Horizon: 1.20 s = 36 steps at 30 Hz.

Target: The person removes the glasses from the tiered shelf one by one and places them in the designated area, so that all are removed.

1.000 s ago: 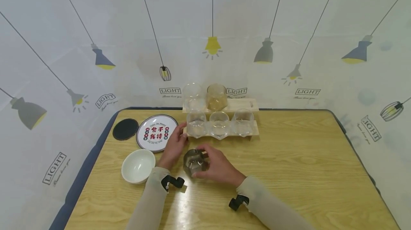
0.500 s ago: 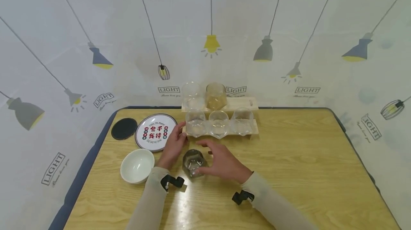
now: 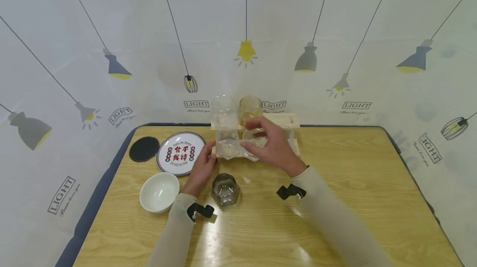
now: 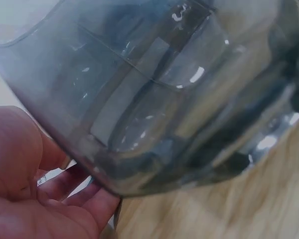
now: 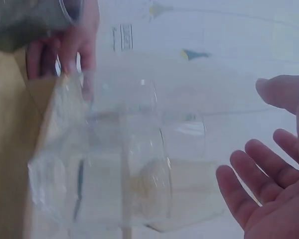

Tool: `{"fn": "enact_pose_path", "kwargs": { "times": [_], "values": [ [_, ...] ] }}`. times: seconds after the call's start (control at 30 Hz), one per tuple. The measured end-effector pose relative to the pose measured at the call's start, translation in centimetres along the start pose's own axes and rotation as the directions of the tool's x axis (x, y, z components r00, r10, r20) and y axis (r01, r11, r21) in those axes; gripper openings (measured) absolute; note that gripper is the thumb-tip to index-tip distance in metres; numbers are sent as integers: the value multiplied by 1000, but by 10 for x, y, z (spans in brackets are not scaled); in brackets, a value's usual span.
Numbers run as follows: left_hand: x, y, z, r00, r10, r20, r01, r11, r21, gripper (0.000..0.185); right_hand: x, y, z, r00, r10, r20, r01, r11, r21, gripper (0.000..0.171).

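My left hand [image 3: 201,169] grips the left end of a two-step wooden rack [image 3: 277,119]. My right hand [image 3: 273,147], thumb and fingers spread apart, hovers at the middle clear glass [image 3: 249,134] of the front row and partly covers it. In the right wrist view a gap shows between the right hand's fingers [image 5: 234,194] and the glasses. Another clear glass [image 3: 227,145] stands to its left; one on the right is mostly hidden. On the upper step are a clear glass [image 3: 223,111] and an amber glass [image 3: 250,105]. A smoky grey faceted glass [image 3: 225,190] stands upright in front of the rack.
A white bowl [image 3: 159,192], a white plate with red characters [image 3: 181,167] and a black round coaster [image 3: 144,149] sit left of the left hand. A wall sheet printed with lamps rises behind the wooden table [image 3: 354,200].
My right hand has let go of the smoky grey glass and moved up and to the right, to the front row of glasses. The left hand has stayed at the rack's end.
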State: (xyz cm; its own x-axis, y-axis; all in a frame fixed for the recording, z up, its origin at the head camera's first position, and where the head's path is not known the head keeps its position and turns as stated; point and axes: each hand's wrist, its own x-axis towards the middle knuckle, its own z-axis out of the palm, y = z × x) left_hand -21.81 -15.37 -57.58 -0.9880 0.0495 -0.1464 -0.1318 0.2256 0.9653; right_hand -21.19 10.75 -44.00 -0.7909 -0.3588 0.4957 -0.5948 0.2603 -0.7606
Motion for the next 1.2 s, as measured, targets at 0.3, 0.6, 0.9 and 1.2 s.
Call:
{"fn": "enact_pose_path", "kwargs": {
  "times": [0.3,0.6,0.9,1.2],
  "values": [
    [1,-2,-3,1000,16,7,-16,999,33,48,53,25,-31,994,94,-56,-101,985,-138,64],
    [-1,-1,-3,1000,6,-13,-6,1000,26,47,75,48,-33,917,370,149,-358,928,-105,90],
    [-4,3,3,999,47,-28,-45,997,67,47,71,57,-38,900,409,152,-394,911,-121,88],
    [-3,2,0,998,43,-50,-38,995,96,44,67,35,-55,952,304,47,-299,950,-91,85]
  ]
}}
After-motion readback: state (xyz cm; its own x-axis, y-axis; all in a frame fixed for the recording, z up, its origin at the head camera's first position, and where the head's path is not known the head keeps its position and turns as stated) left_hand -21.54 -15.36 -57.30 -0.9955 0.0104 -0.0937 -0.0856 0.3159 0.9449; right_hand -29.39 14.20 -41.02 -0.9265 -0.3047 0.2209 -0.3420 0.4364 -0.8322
